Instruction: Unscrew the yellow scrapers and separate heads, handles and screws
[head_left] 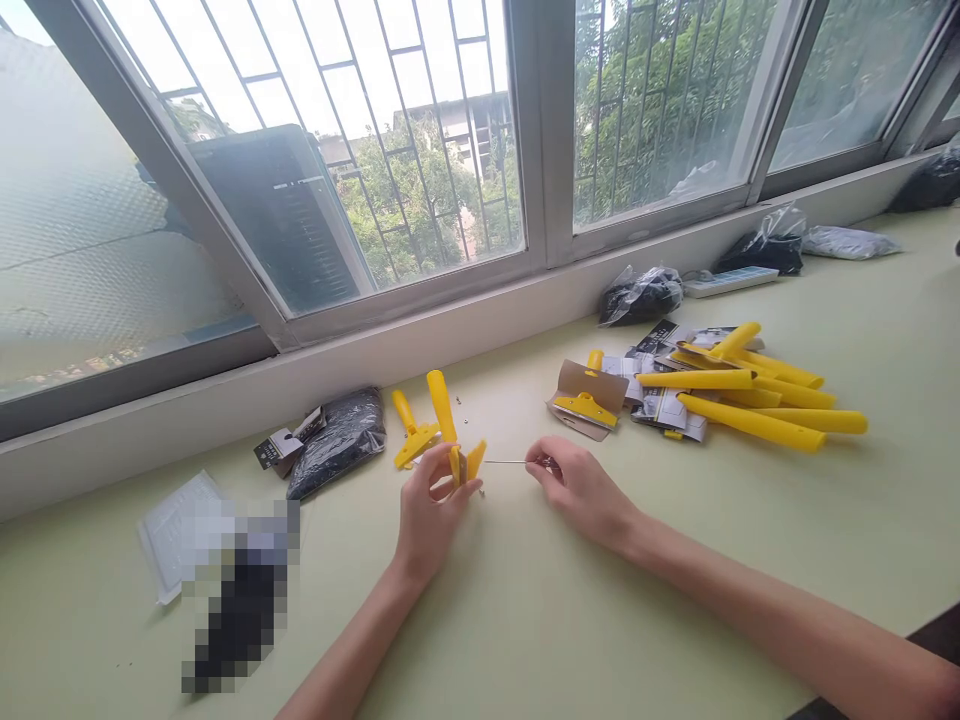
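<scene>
My left hand [426,515] is closed around the head of a yellow scraper [442,405], whose handle points up and away from me. In my right hand [585,490] is a screwdriver [504,462]; its thin metal shaft points left, its tip close to the scraper head. I cannot tell whether the tip touches it. My fingers hide most of the screwdriver's handle. Just behind my left hand lies another yellow scraper [415,440] with a short handle. A few tiny screws [466,421] are scattered near the held scraper.
At the right lies a pile of yellow scrapers [750,410] with printed cards, beside one in brown cardboard [571,375]. Black bagged items [341,435] and a clear plastic tray [176,535] are at left. More bags [641,295] line the window ledge. A blurred patch covers something dark.
</scene>
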